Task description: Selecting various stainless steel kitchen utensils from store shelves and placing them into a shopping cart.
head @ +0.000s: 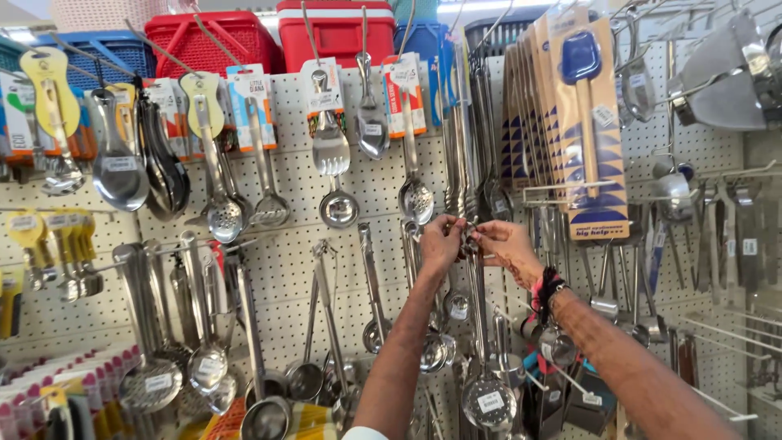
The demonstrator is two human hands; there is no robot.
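Both my hands are raised to a white pegboard wall (285, 269) hung with steel kitchen utensils. My left hand (441, 243) and my right hand (505, 247) meet at the top end of a long-handled steel skimmer (487, 391), pinching its handle loop at a peg hook. The skimmer hangs straight down below my hands, its round perforated head carrying a white sticker. A beaded band sits on my right wrist. The hook itself is hidden behind my fingers.
Ladles (119, 167), slotted spoons (415, 198) and tongs (326, 318) hang all around. Carded blue spatulas (582, 122) hang upper right, steel strainers (725, 77) at far right. Red and blue plastic baskets (208, 41) sit on top of the board.
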